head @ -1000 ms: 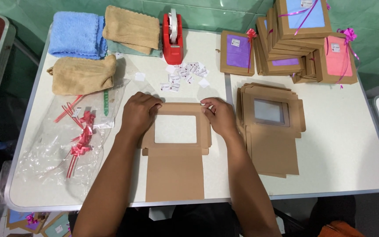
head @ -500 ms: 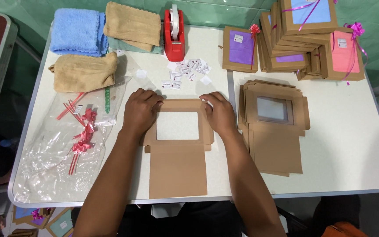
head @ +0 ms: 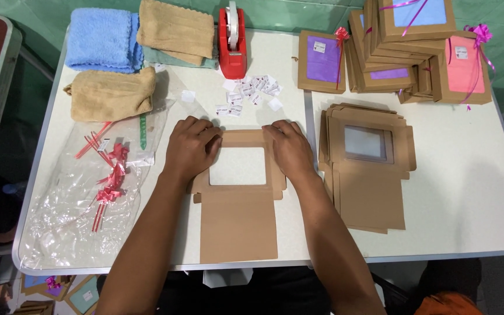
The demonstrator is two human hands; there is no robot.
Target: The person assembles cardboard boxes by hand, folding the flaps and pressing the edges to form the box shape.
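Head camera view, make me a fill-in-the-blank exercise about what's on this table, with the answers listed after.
1. Both hands, left hand and right hand, press on a flat brown cardboard box blank with a rectangular ____ cut in it.
2. The tape dispenser is ____ in colour.
3. The red ribbon bows lie on a sheet of clear ____.
4. The folded towel at the far left corner is ____.

Missing words: window; red; plastic; blue

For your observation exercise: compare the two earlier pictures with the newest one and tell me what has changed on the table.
Hardly anything. Both the left hand and right hand keep pressing the upper flaps of the flat windowed box blank; nothing was picked up or let go. The stack of blanks, tape dispenser and towels stayed put.
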